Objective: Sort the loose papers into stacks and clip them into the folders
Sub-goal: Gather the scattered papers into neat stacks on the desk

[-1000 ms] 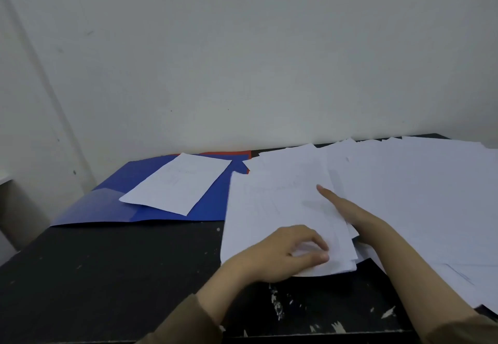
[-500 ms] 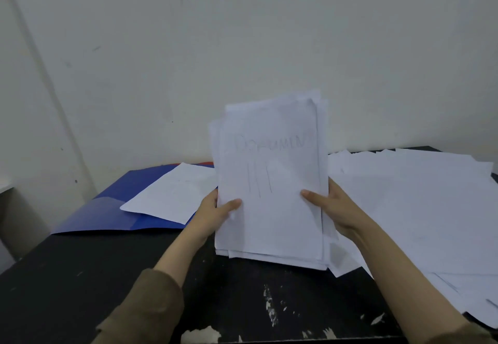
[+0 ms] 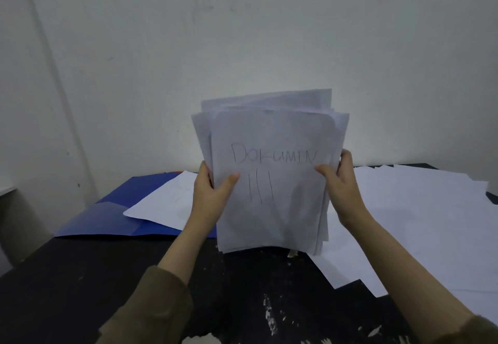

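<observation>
Head view is showing the left hand (image 3: 213,195) and right hand (image 3: 340,182) gripping the side edges of a paper stack (image 3: 272,179), thumbs curled over its front sheet, standing it upright near the tabletop's (image 3: 80,276) middle. Squaring seems underway; next, laying it into the blue folder (image 3: 107,217) at the far-left corner.

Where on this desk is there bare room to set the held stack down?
Bare black tabletop lies near-left, bordered by the blue folder behind and the left hand's forearm. The right side is crowded with loose papers. The folder already carries a single sheet. Both hands, right hand included, grip the stack.
</observation>
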